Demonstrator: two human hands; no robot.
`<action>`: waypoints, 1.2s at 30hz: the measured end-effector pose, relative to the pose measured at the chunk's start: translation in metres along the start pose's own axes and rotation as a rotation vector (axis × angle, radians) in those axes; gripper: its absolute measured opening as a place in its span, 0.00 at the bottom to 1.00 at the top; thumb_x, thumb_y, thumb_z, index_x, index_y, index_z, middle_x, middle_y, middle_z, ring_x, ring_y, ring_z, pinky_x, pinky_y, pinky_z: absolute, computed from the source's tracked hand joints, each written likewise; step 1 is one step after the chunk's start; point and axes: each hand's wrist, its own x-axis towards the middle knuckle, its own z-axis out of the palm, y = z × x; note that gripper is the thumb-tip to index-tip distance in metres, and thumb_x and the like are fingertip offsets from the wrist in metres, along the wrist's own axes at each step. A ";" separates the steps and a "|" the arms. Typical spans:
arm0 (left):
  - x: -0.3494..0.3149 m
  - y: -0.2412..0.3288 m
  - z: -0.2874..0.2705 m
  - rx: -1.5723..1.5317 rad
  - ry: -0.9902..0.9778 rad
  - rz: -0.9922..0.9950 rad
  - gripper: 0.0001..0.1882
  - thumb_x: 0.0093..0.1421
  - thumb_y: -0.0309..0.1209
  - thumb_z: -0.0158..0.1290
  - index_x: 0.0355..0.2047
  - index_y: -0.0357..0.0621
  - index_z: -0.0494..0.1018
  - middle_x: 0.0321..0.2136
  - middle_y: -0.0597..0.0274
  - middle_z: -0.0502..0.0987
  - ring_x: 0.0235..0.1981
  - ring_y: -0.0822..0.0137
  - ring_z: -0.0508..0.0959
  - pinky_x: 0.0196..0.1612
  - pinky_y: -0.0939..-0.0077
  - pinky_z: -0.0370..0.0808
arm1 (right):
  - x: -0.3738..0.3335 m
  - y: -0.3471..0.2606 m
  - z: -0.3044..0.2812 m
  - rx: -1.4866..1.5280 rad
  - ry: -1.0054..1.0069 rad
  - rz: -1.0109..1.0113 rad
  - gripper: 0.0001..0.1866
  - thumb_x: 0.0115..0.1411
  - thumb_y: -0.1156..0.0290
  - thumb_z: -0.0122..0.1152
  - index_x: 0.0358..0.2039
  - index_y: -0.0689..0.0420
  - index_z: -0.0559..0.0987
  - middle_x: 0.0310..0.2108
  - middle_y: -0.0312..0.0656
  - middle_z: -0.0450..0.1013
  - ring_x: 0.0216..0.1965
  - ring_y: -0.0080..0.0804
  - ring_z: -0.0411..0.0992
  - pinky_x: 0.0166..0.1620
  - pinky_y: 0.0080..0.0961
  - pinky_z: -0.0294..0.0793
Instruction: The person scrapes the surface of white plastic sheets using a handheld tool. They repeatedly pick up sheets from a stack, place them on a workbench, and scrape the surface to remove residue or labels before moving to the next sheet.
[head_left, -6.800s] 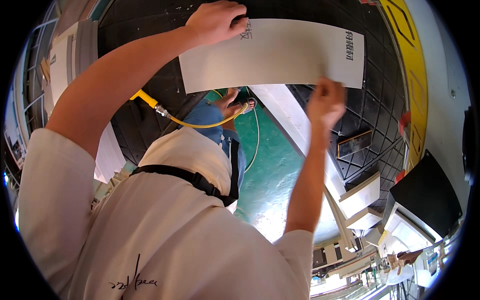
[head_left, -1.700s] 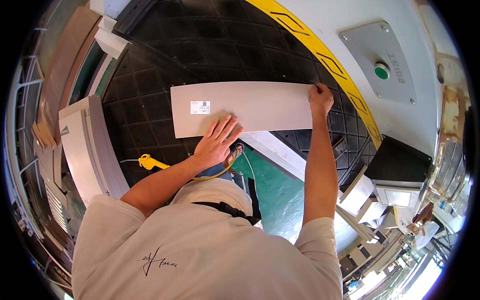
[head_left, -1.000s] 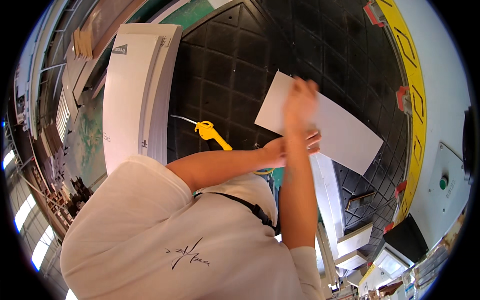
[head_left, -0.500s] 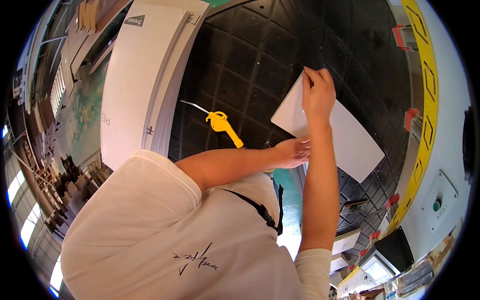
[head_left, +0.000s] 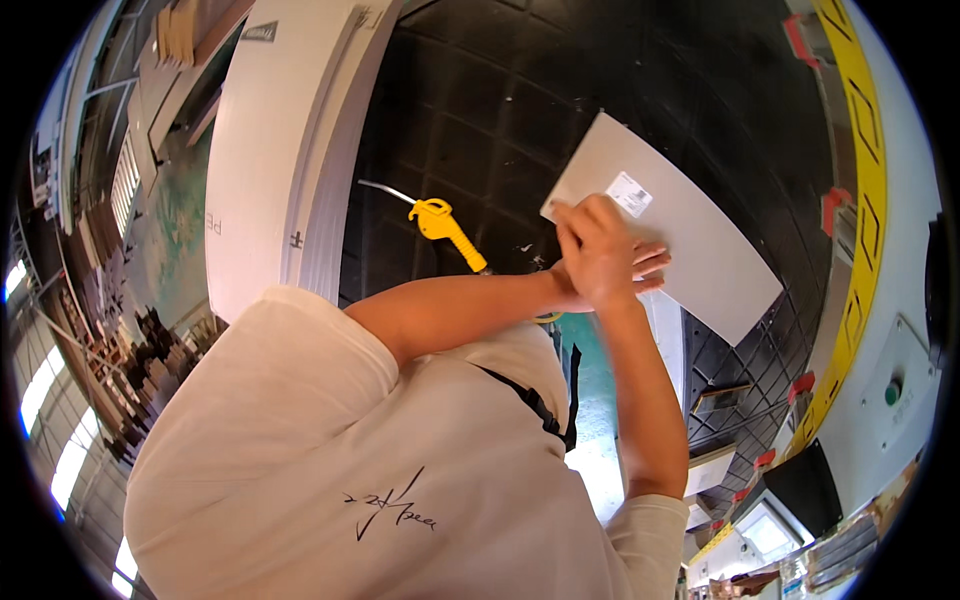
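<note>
A pale flat panel lies slanted on the dark mat, with a small white printed label on its top face. My left hand reaches over the panel's near edge, its fingers stretched out. Crossing above the left wrist, my right hand has its fingers curled in beside the panel's left corner. Whatever those fingers may hold is hidden. A yellow air blow gun with a bent metal nozzle lies to the left, apart from both hands.
At the left stands a tall stack of white panels. The black quilted mat covers the work surface. A yellow-marked rail with red-and-grey clamps runs along the right, beside a machine panel with a green button.
My right hand has come down from the panel's far corner toward its left corner, uncovering the label. My left hand has moved right, over the panel's near edge.
</note>
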 end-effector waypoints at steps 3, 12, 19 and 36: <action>0.001 0.000 -0.001 -0.298 -0.057 -0.061 0.28 0.66 0.36 0.50 0.67 0.50 0.66 0.69 0.51 0.66 0.73 0.54 0.62 0.75 0.55 0.56 | 0.013 0.023 -0.016 0.017 0.234 0.245 0.07 0.62 0.75 0.64 0.41 0.58 0.84 0.34 0.45 0.74 0.37 0.48 0.74 0.42 0.42 0.76; 0.073 -0.019 -0.039 -0.313 0.054 0.063 0.12 0.48 0.24 0.60 0.36 0.44 0.80 0.38 0.58 0.81 0.49 0.52 0.79 0.56 0.56 0.73 | -0.018 0.119 -0.070 -0.307 0.704 0.418 0.04 0.60 0.72 0.64 0.35 0.54 0.81 0.37 0.48 0.75 0.41 0.52 0.77 0.44 0.47 0.80; 0.129 -0.044 -0.038 0.014 0.006 0.064 0.29 0.63 0.34 0.56 0.64 0.43 0.69 0.68 0.49 0.67 0.70 0.48 0.65 0.72 0.47 0.59 | -0.120 0.219 -0.182 -0.634 0.836 0.641 0.04 0.60 0.69 0.62 0.35 0.52 0.81 0.34 0.48 0.77 0.40 0.52 0.77 0.41 0.48 0.80; 0.136 -0.037 -0.034 0.097 -0.057 -0.018 0.35 0.65 0.40 0.54 0.69 0.37 0.63 0.71 0.47 0.64 0.71 0.47 0.64 0.74 0.47 0.56 | -0.180 0.250 -0.291 -0.680 0.348 0.186 0.06 0.61 0.75 0.65 0.37 0.51 0.87 0.37 0.33 0.78 0.43 0.38 0.78 0.45 0.36 0.81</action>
